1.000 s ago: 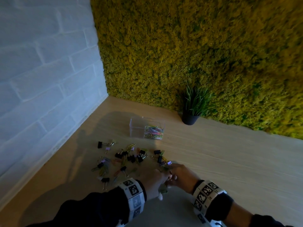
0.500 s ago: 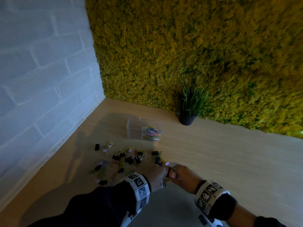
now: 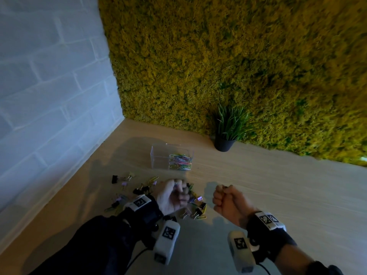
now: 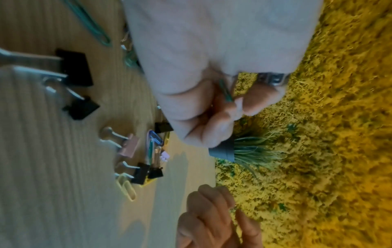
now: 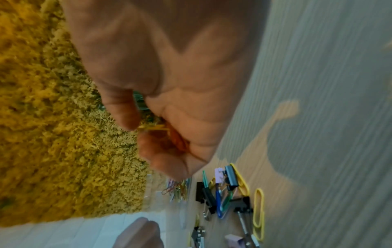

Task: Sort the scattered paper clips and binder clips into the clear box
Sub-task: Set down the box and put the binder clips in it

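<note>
Moss-covered wall [image 3: 238,66] and white brick wall [image 3: 49,86] are meeting at the far left corner of a pale wooden tabletop [image 3: 278,195]; a potted plant [image 3: 228,132] is standing against the moss.

Left hand [image 3: 172,196] is hovering over the scatter, its fingers [image 4: 218,127] curling around a green paper clip [image 4: 226,91] that is showing between thumb and forefinger. Right hand [image 3: 228,202] is lifting clear to the right of the pile, its fingers [image 5: 161,156] closing on a yellow paper clip [image 5: 153,127]; whether more clips are lying inside either fist cannot be told.

Step in hand, as judged: both hands are carrying picked clips toward the clear box [image 3: 170,158]. To do it well, each hand should be travelling to a point directly above the open top before the fingers are loosening, since thin wire clips are likely to bounce off the rim or skid on the smooth wood. Releasing low is advisable. The light box may slide if it is knocked.

Container contents: the clear box, standing on the far side of the scatter and near the plant, is holding a heap of coloured paper clips [image 3: 180,161] bunched toward its right side; its left part is looking empty. No binder clip is visible inside.

Remaining on the tabletop: black binder clips [image 4: 74,67], a pink binder clip [image 4: 128,145] and loose yellow paper clips [image 5: 259,211], all lying near the hands, so much sorting is remaining.
</note>
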Available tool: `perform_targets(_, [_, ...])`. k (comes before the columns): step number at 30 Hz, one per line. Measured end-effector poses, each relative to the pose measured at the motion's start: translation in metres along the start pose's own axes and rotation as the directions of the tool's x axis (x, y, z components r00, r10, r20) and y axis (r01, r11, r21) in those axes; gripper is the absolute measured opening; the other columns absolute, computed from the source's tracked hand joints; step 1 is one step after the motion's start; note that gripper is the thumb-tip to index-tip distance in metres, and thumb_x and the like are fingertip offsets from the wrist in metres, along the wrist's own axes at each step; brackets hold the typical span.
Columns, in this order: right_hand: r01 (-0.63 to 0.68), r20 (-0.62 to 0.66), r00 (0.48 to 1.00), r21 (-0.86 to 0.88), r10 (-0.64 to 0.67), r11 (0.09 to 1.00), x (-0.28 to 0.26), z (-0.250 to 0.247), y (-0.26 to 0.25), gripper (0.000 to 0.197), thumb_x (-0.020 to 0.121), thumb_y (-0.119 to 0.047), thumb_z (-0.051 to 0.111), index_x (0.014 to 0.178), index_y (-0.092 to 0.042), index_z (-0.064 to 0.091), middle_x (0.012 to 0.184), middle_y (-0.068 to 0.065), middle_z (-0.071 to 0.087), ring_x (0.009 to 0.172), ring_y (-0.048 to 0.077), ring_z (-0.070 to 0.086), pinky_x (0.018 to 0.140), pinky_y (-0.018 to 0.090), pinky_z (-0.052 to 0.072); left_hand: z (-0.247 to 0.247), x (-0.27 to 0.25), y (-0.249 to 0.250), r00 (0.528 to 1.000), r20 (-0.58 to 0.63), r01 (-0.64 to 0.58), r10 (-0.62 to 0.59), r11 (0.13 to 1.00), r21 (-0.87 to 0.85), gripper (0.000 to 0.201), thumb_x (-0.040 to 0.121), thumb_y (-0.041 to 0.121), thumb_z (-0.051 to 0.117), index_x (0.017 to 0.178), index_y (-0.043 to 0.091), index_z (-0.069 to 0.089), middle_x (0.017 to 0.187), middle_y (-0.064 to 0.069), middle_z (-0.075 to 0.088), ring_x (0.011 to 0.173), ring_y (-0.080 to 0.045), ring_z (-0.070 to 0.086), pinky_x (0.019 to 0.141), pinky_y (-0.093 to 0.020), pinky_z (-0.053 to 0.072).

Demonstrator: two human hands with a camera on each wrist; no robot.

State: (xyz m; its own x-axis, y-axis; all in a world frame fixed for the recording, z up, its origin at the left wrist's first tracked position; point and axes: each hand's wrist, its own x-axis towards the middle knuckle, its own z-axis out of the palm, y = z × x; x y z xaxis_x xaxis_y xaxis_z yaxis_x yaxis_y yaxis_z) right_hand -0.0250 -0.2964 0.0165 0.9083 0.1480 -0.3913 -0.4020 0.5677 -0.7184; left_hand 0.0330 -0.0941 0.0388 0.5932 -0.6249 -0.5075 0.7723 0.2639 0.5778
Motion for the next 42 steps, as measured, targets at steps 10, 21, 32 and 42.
perform_targets(10, [0.007,0.003,0.994,-0.999,-0.107,0.041,0.013,-0.003,-0.003,0.028,0.1,-0.018,0.036,0.09,-0.011,0.061,0.086,0.009,0.062,0.077,0.018,0.059,0.07,0.024,0.043,0.024,0.009,-0.022,0.988,-0.08,0.151,-0.131,0.739,0.656,0.044,0.098,0.029,0.039,0.055,0.021,0.035,0.046,0.006,0.032,0.035,-0.006,0.022,0.037,-0.017,0.017])
perform_targets(21, [-0.053,-0.026,0.995,-0.959,-0.097,-0.278,0.025,0.012,-0.003,0.03,0.082,-0.045,0.06,0.1,-0.021,0.063,0.116,0.004,0.063,0.108,0.023,0.058,0.086,0.03,0.045,0.008,0.019,-0.033,0.964,0.102,0.002,0.246,-0.39,0.921,0.025,0.082,0.037,0.06,0.093,0.017,0.068,0.098,-0.001,0.071,0.094,-0.018,0.064,0.088,-0.032,0.05])
perform_targets(32, [0.1,0.111,0.994,-0.948,-0.019,-0.303,0.018,0.006,-0.009,0.033,0.08,-0.032,0.068,0.113,-0.028,0.062,0.124,-0.006,0.059,0.111,0.012,0.052,0.092,0.026,0.04,-0.009,0.012,-0.033,0.958,0.115,-0.021,0.264,-0.332,0.943,0.041,0.078,0.042,0.067,0.114,0.029,0.054,0.118,0.007,0.062,0.108,-0.014,0.057,0.091,-0.03,0.045])
perform_targets(42, [0.086,0.111,0.993,-0.918,-0.042,-0.386,0.015,0.007,-0.002,0.015,0.094,-0.031,0.047,0.098,-0.021,0.057,0.112,0.007,0.062,0.102,0.024,0.059,0.073,0.023,0.034,0.006,0.033,-0.026,0.966,0.086,0.018,0.244,-0.395,0.919,0.016,0.088,0.019,0.059,0.099,0.014,0.069,0.102,-0.005,0.073,0.096,-0.021,0.067,0.086,-0.031,0.052])
